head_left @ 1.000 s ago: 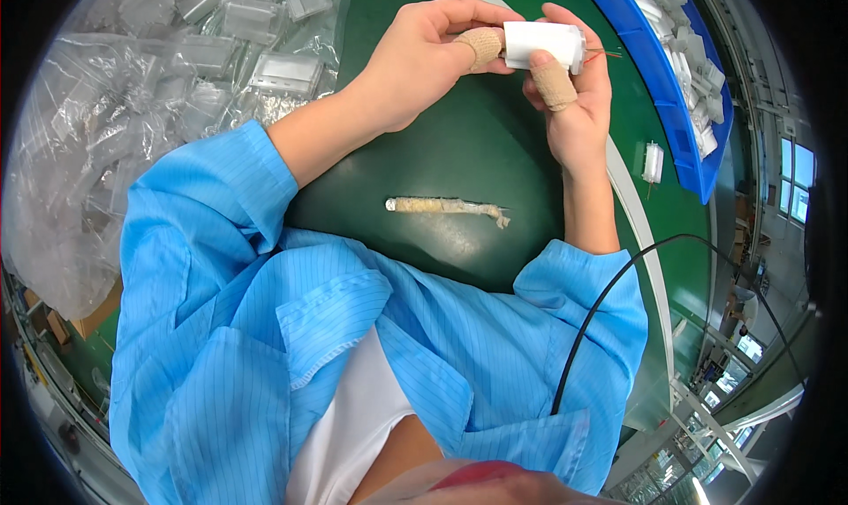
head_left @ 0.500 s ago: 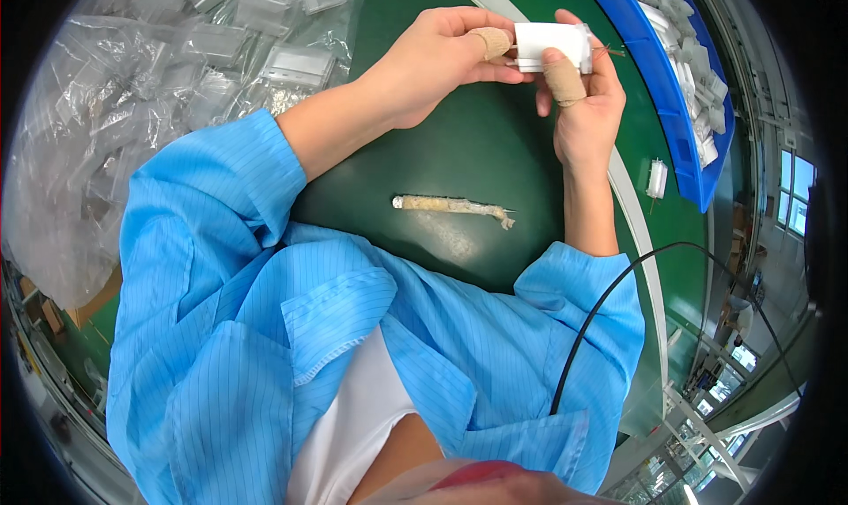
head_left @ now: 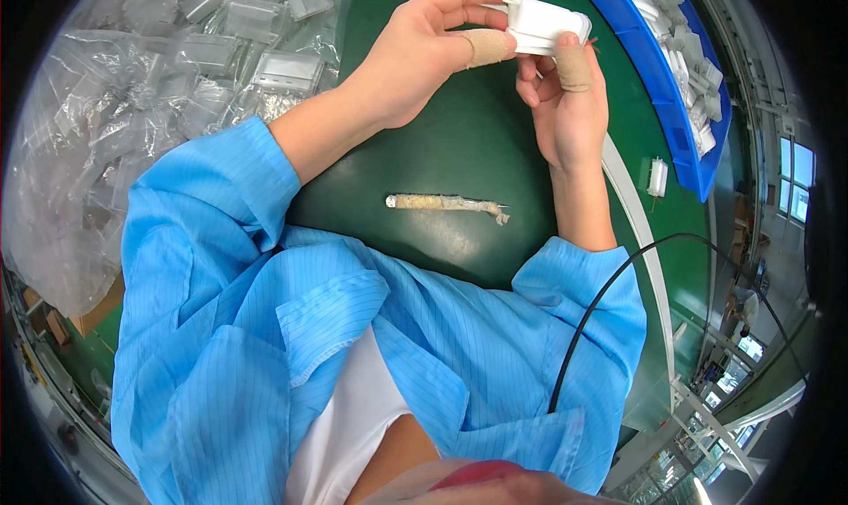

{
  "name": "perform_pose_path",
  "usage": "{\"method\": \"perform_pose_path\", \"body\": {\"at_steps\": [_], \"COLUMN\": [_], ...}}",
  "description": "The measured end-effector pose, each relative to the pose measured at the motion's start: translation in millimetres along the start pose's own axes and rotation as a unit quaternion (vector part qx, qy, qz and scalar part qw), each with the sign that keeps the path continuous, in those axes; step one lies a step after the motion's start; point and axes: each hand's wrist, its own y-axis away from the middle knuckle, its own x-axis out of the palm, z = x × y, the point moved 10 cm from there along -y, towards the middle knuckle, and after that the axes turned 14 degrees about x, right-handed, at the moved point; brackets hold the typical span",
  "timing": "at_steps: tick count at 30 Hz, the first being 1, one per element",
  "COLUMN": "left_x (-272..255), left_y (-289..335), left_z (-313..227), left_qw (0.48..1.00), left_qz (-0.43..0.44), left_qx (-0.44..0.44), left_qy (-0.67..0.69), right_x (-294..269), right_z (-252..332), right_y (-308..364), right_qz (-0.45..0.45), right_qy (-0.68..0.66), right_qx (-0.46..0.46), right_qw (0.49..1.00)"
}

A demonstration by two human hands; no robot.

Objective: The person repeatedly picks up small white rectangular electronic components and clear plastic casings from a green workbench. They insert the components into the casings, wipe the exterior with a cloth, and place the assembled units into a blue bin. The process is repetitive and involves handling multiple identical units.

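Note:
A small white plastic casing (head_left: 546, 26) with a wire end at its right side is held up at the far side of the green table. My left hand (head_left: 433, 50) pinches its left end, fingers behind and the tape-wrapped thumb at the lower corner. Around its right end my right hand (head_left: 570, 98) is closed, its wrapped thumb pressing the front face and the other fingers partly hidden behind. Nearer to me lies a slim tool (head_left: 442, 203) with a tape-wrapped handle and a thin pointed tip, touched by neither hand.
Clear plastic bags of transparent cases (head_left: 203, 63) cover the left side. At the right stands a blue bin (head_left: 654, 72) full of white parts, with one white piece (head_left: 657, 178) lying below it. A pale curved strip (head_left: 632, 196) crosses the table, and a black cable (head_left: 609, 295) arcs over my right sleeve.
The white casing has tilted and risen slightly away from me, showing a different face. My left thumb and fingers have shifted onto its left end; my right hand has moved slightly left.

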Motion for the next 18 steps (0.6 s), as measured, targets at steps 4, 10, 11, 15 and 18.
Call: {"method": "perform_pose_path", "body": {"at_steps": [4,10,11,15,18], "left_x": [3.5,5.3,8.3,14.1,16.6], "left_y": [-2.1,-1.6,-1.5,-0.7,-1.9], "left_z": [-9.7,-15.4,-14.2,-11.0,-16.2], "left_qw": [0.985,0.987,0.986,0.979,0.989], "left_qz": [0.083,0.082,0.098,0.128,0.106], "left_qx": [0.095,0.110,0.103,0.095,0.087], "left_qy": [-0.120,-0.086,-0.091,-0.124,-0.059], "right_x": [7.5,6.1,3.1,-0.6,1.2], "right_z": [-8.5,-6.7,-7.4,-0.5,0.2], "right_y": [-0.7,2.8,2.0,0.8,-0.8], "right_qz": [0.058,0.005,-0.002,-0.020,-0.020], "right_qy": [-0.043,0.050,0.037,-0.013,0.007], "right_qx": [0.015,-0.002,0.004,0.008,0.009], "right_qw": [0.997,0.999,0.999,1.000,1.000]}}
